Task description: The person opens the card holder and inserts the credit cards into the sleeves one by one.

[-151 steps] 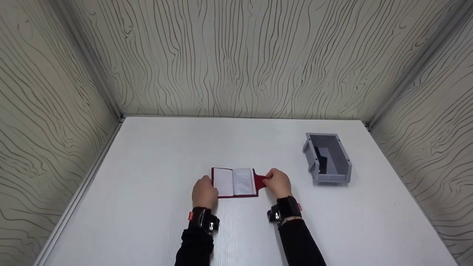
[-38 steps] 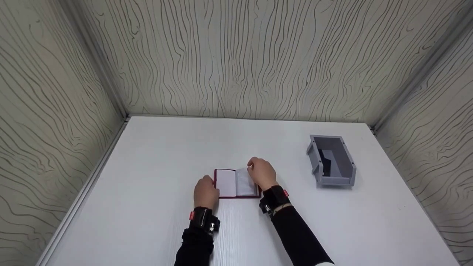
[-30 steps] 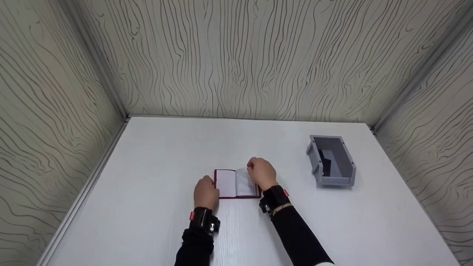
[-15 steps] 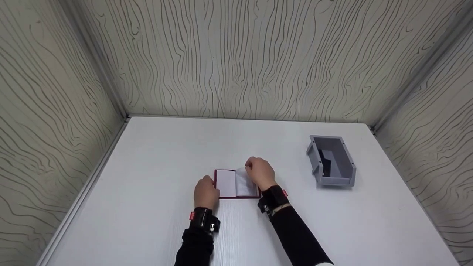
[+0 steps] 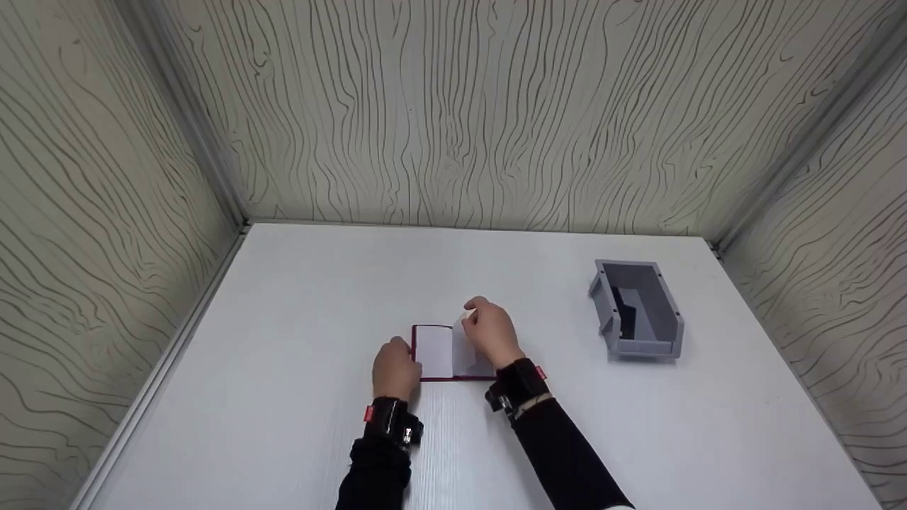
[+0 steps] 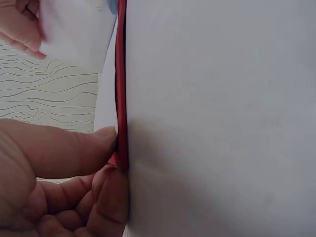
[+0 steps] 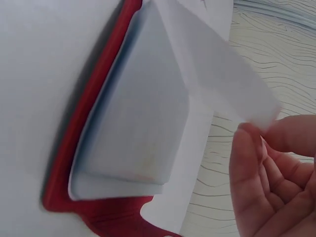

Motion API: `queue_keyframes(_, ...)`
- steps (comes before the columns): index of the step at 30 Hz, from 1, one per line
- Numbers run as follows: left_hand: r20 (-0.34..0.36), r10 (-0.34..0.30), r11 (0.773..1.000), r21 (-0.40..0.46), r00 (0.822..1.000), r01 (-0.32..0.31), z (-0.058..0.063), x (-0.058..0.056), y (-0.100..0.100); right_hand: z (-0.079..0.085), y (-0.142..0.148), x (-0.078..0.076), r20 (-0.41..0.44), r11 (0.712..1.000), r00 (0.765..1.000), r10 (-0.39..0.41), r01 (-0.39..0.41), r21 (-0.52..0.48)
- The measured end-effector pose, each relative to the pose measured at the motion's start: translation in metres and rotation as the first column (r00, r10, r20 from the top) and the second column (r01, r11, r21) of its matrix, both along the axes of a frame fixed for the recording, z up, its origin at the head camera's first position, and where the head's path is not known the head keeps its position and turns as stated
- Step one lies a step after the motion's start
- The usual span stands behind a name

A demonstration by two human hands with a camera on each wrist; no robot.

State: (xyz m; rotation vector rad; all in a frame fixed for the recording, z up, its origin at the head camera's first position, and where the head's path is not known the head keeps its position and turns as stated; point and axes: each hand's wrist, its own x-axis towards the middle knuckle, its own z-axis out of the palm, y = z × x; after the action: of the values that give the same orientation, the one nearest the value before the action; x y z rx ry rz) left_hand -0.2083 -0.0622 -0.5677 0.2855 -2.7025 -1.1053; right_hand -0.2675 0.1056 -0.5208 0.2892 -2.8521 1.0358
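An open red card holder [image 5: 434,350] with whitish, sleeve-like pages lies on the white table in the head view. My left hand [image 5: 395,368] pinches its left cover edge between thumb and fingers, as the left wrist view also shows along the red cover edge [image 6: 121,89]. With thumb and forefinger, my right hand [image 5: 494,333] pinches the far corner of one translucent page [image 7: 212,64] and holds it raised. Under that page, the right wrist view shows a stack of further pages [image 7: 133,113] and the red closure strap [image 7: 123,217].
A grey plastic bin [image 5: 645,348] stands on the table [image 5: 319,283] at the right, with a black flat piece [image 5: 626,319] inside. Wood-patterned panels [image 5: 439,127] enclose the table at the back and both sides.
My right hand moved from the strap to the pages, pinched one and is lifting it leftward. My left hand keeps its grip on the left edge.
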Motion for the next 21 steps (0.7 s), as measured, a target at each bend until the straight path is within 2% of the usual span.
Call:
queue_keyframes(5,0.019,-0.003,1.0,0.004,1.0,0.003,-0.001,0.0,-0.001,0.0,-0.005,0.003,0.043,0.998,0.999,0.022,-0.02,-0.06)
queue_keyframes(12,-0.014,0.002,1.0,-0.008,1.0,-0.002,0.0,-0.001,-0.001,-0.002,-0.01,0.01,0.112,0.996,0.993,0.047,-0.037,-0.084)
queue_keyframes(21,0.002,0.003,1.0,0.017,1.0,-0.003,0.001,0.0,0.0,-0.009,-0.016,0.016,0.109,0.992,0.991,0.08,-0.068,-0.104)
